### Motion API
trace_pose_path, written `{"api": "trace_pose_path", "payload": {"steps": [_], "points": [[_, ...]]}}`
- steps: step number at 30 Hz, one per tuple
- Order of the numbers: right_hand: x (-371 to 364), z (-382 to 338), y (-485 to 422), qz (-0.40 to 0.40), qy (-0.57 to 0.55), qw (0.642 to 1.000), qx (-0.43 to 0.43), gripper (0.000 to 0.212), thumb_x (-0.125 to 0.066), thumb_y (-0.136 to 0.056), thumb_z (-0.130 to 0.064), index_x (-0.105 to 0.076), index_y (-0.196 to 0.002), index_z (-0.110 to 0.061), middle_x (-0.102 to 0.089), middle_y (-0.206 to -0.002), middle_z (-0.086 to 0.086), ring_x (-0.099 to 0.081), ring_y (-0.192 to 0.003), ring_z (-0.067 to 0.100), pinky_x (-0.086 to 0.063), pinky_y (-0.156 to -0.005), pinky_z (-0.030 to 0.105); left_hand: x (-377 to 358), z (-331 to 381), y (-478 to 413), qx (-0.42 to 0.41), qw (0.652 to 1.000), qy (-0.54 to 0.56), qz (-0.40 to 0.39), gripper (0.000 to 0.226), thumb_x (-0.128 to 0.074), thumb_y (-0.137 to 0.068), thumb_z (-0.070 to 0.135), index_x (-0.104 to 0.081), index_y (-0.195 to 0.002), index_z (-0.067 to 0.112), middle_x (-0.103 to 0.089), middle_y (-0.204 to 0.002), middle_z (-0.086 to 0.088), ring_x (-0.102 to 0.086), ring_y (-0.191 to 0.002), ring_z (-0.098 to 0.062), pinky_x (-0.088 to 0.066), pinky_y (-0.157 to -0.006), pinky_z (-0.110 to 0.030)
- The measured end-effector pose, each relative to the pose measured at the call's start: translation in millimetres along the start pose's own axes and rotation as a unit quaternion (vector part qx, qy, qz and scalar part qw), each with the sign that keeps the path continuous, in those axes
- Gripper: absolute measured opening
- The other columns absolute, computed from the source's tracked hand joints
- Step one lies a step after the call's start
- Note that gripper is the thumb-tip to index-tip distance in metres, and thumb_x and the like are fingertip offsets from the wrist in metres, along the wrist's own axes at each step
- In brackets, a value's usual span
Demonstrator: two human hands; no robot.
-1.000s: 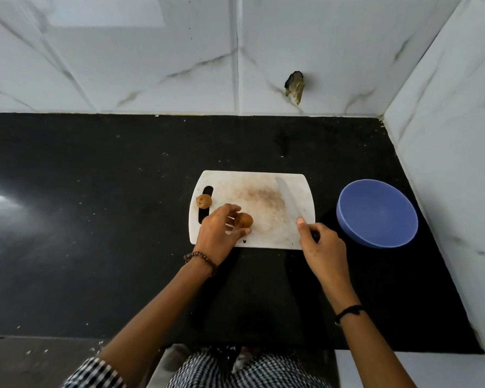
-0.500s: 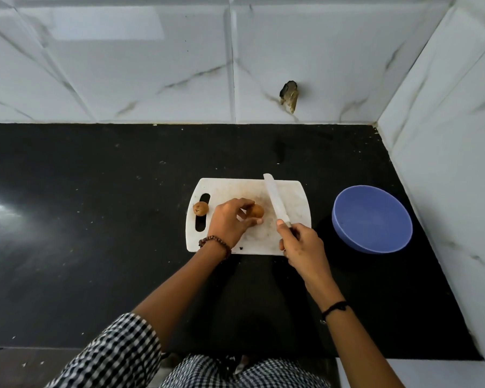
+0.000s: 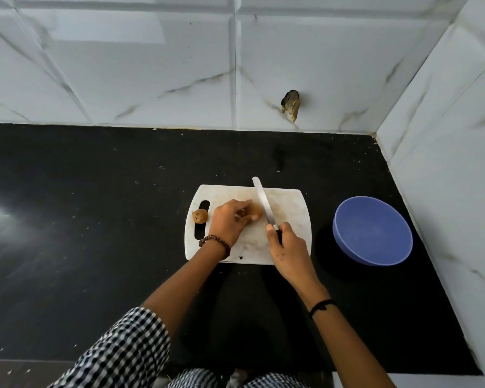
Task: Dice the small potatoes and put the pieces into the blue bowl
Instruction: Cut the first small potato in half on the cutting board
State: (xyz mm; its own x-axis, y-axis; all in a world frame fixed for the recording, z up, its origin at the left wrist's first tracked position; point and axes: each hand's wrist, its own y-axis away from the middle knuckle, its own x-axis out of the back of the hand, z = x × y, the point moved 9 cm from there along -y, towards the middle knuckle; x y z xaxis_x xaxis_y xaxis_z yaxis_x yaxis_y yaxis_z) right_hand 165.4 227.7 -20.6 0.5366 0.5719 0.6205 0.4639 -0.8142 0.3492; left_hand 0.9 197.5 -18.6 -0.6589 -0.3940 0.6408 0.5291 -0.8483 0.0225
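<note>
Your left hand [image 3: 228,224] pinches one potato [image 3: 254,210] on the cutting board [image 3: 290,217]; your right hand [image 3: 287,246] grips the knife [image 3: 263,204] beside it; second potato [image 3: 200,216] left, blue bowl [image 3: 373,231] right

This is a kitchen corner. A glossy black stone countertop [image 3: 95,219] meets white marble-veined wall tiles [image 3: 123,65], and a stained white plastic cutting board [image 3: 289,208] lies on it beside a round blue bowl [image 3: 373,231].

board [image 3: 291,211] on the desk [image 3: 95,219], bowl [image 3: 373,231] right of it, one potato [image 3: 200,215] at its left edge, second potato [image 3: 256,211] mid-board by the knife [image 3: 263,204]
</note>
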Motion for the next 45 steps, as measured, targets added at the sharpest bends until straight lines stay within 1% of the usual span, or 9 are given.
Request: {"api": "trace_pose_path", "payload": {"steps": [5, 10, 16, 22, 30, 34, 37, 43, 45], "points": [[-10.9, -5.1, 2.4, -0.013, 0.020, 1.000, 0.006, 0.039, -0.032, -0.106, -0.051, -0.049, -0.113, -0.017, -0.057, -0.081, -0.001, -0.055, -0.070, 0.009, -0.040, -0.060, 0.024, 2.3, 0.2, -1.2, -0.011, 1.000, 0.023, 0.006, 0.036, -0.074, -0.081, 0.019, -0.067, -0.116, 0.017, -0.058, -0.101, 0.005, -0.057, -0.085, -0.004, -0.042, -0.077, -0.001], [-15.2, -10.9, 4.1, 0.006, 0.080, 0.997, 0.011, 0.035, -0.029, -0.107, -0.048, -0.046, -0.114, -0.018, -0.059, -0.080, 0.000, -0.058, -0.069, 0.011, -0.042, -0.058, 0.026, 5.1, -1.1, -0.4, -0.005, 0.999, 0.052, 0.010, 0.032, -0.079, -0.076, 0.020, -0.071, -0.107, 0.021, -0.065, -0.096, 0.004, -0.062, -0.083, -0.004, -0.051, -0.080, -0.014], [-13.9, -15.6, 8.9, 0.032, 0.118, 0.992, 0.011, 0.033, -0.029, -0.107, -0.046, -0.045, -0.110, -0.018, -0.057, -0.075, -0.002, -0.057, -0.063, 0.012, -0.039, -0.052, 0.023, 6.0, -4.4, -0.4, 0.019, 0.997, 0.075, 0.005, 0.032, -0.080, -0.075, 0.023, -0.073, -0.106, 0.019, -0.067, -0.095, 0.006, -0.062, -0.085, -0.005, -0.046, -0.075, -0.007], [-13.6, -14.9, 11.2, 0.030, 0.149, 0.988, 0.000, 0.037, -0.026, -0.108, -0.045, -0.048, -0.107, -0.015, -0.054, -0.076, -0.003, -0.055, -0.062, 0.011, -0.035, -0.050, 0.020, 6.1, -4.6, 0.3, 0.023, 0.997, 0.076, 0.003, 0.032, -0.078, -0.077, 0.023, -0.072, -0.107, 0.019, -0.066, -0.096, 0.008, -0.062, -0.087, -0.005, -0.047, -0.080, -0.009], [-21.2, -17.4, 5.8, 0.023, 0.188, 0.982, -0.014, 0.031, -0.029, -0.109, -0.038, -0.045, -0.117, -0.012, -0.052, -0.080, -0.002, -0.054, -0.065, 0.011, -0.038, -0.051, 0.022, 5.8, -0.1, -6.0, 0.045, 0.998, 0.049, 0.019, 0.030, -0.080, -0.074, 0.019, -0.074, -0.103, 0.013, -0.070, -0.097, 0.000, -0.060, -0.079, -0.002, -0.039, -0.066, 0.003], [-19.0, -21.7, 1.5, 0.024, 0.196, 0.980, -0.013, 0.032, -0.027, -0.109, -0.037, -0.044, -0.119, -0.011, -0.053, -0.085, 0.002, -0.055, -0.071, 0.016, -0.042, -0.060, 0.029, 4.5, -1.2, -9.5, 0.054, 0.997, 0.047, 0.014, 0.027, -0.080, -0.075, 0.017, -0.074, -0.101, 0.012, -0.071, -0.098, -0.001, -0.061, -0.079, -0.002, -0.040, -0.065, 0.003], [-16.9, -24.1, -2.9, 0.011, 0.194, 0.981, -0.012, 0.031, -0.031, -0.109, -0.035, -0.044, -0.123, -0.010, -0.049, -0.085, 0.000, -0.049, -0.068, 0.012, -0.038, -0.058, 0.026, 5.2, 1.9, -10.2, 0.045, 0.998, 0.039, 0.019, 0.025, -0.079, -0.076, 0.015, -0.075, -0.100, 0.012, -0.072, -0.095, 0.000, -0.060, -0.077, -0.001, -0.040, -0.067, 0.002], [-16.5, -36.8, -19.4, -0.028, 0.167, 0.985, -0.016, 0.041, -0.034, -0.108, -0.034, -0.039, -0.140, -0.008, -0.047, -0.103, 0.006, -0.051, -0.088, 0.022, -0.042, -0.074, 0.035, 6.6, 2.0, -8.9, 0.041, 0.998, 0.041, 0.029, 0.024, -0.080, -0.074, 0.013, -0.076, -0.098, 0.011, -0.073, -0.092, -0.001, -0.060, -0.074, 0.001, -0.048, -0.076, -0.004], [-17.7, -39.2, -22.4, -0.044, 0.168, 0.985, -0.022, 0.042, -0.034, -0.108, -0.033, -0.038, -0.141, -0.008, -0.052, -0.113, 0.010, -0.055, -0.095, 0.026, -0.045, -0.079, 0.038, 6.6, 2.5, -8.6, 0.042, 0.998, 0.042, 0.028, 0.023, -0.080, -0.075, 0.012, -0.076, -0.098, 0.011, -0.073, -0.091, 0.000, -0.056, -0.069, 0.005, -0.042, -0.071, 0.004]]}}
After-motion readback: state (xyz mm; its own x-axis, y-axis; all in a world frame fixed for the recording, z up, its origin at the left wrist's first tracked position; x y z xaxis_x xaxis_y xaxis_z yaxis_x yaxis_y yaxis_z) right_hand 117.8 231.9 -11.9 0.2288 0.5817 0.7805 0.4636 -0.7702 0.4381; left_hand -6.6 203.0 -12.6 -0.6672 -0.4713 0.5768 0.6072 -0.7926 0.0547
